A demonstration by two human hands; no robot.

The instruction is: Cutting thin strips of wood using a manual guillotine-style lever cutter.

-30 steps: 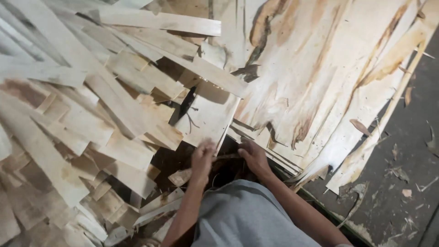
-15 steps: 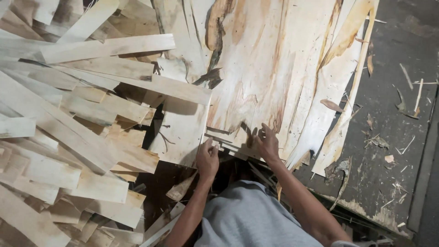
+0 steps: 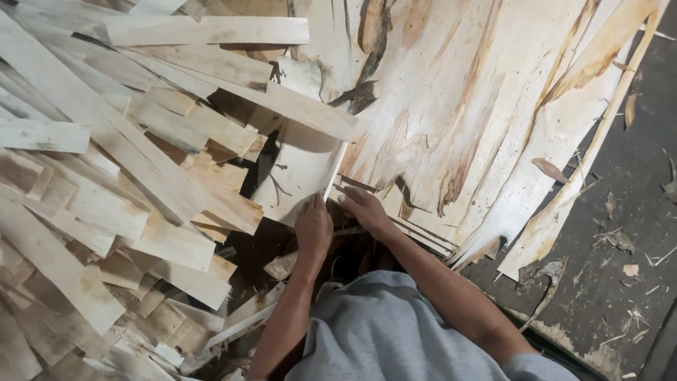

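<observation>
Head view: your left hand (image 3: 313, 227) is closed on the near edge of a pale veneer piece (image 3: 300, 169), fingers curled over its lower rim, thumb side toward the stack. That piece lies tilted, its far end tucked under a long strip (image 3: 282, 104) that crosses it on the diagonal, and its right edge runs just beside the big stack. Your right hand (image 3: 363, 208) lies just beside the left, palm down, fingers bent and resting on the lower left corner of the large veneer sheets (image 3: 479, 113); whether it grips an edge there or only presses on it, you cannot tell. The two hands are near each other but apart. The large sheets are fanned in layers, streaked brown, with ragged near edges that hang over the dark floor (image 3: 627, 233), where chips and slivers lie scattered. To your left sits a loose heap of narrow offcut strips (image 3: 106, 183), crossing at all angles. Your grey shirt (image 3: 388, 331) fills the bottom of the frame.
</observation>
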